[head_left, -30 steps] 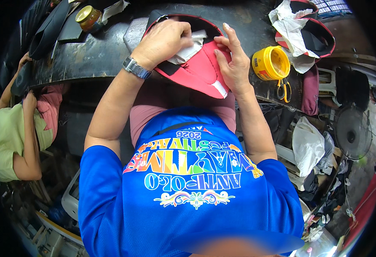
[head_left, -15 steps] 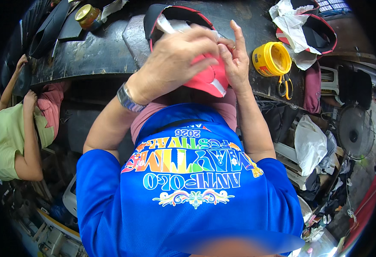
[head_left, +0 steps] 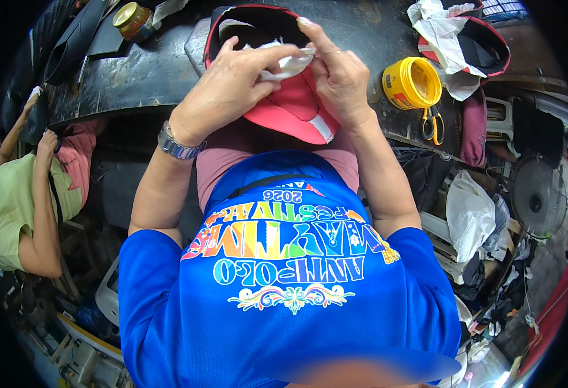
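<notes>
A red and black cap-shaped piece (head_left: 290, 110) with a dark lining sits at the table edge over my lap, its red side toward me and a pale patch near its lower rim. Above it, my left hand (head_left: 226, 84) is closed on a thin, crumpled white piece (head_left: 290, 64), cloth or paper. My right hand (head_left: 345, 81) has its index finger stretched upward, while its thumb meets the end of the white piece. Its other fingers are curled and partly hidden beside the red side. More white material shows inside the dark opening.
Right of my hands stands an open yellow tub (head_left: 412, 84), with orange-handled scissors (head_left: 433, 126) below it. Beyond lies another red and black piece (head_left: 484, 48) under white sheets (head_left: 438, 32). At the back left is a jar (head_left: 132, 21). A co-worker (head_left: 32, 207) sits left.
The red and black piece has shifted left and turned, showing more of its red side. My left hand has moved left and lower; the white piece now shows between my hands.
</notes>
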Action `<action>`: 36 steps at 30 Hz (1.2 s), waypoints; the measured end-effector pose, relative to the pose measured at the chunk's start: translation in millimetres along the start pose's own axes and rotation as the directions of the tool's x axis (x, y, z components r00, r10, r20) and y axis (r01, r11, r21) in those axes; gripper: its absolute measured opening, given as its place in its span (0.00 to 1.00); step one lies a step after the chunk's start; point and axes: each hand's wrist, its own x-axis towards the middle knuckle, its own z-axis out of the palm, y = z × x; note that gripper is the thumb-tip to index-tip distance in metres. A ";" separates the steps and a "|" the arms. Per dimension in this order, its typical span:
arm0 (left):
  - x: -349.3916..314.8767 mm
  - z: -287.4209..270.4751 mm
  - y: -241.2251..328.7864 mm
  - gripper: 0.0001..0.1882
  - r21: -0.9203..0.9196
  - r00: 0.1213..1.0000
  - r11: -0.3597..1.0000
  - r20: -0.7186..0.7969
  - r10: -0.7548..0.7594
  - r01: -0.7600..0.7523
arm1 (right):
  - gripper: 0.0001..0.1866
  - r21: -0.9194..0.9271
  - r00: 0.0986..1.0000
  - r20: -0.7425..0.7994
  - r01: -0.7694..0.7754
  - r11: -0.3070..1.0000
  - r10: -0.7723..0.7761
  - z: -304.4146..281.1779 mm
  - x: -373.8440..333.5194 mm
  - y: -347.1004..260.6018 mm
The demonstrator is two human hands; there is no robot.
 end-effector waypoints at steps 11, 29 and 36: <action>-3.9 1.0 -2.5 0.37 -0.304 0.971 0.945 -0.159 -0.178 0.123 | 0.32 0.357 0.980 -0.075 -0.148 0.922 0.186 -5.1 -33.2 9.9; -10.8 31.7 2.0 0.30 -0.089 0.997 0.996 0.071 0.003 0.004 | 0.32 0.726 0.914 -0.094 -0.208 0.656 0.395 -0.8 -22.3 7.6; -6.9 20.6 17.5 0.44 0.079 0.971 0.994 0.234 0.054 -0.075 | 0.27 0.499 0.891 0.006 -0.396 0.771 0.454 -21.7 -18.6 -5.7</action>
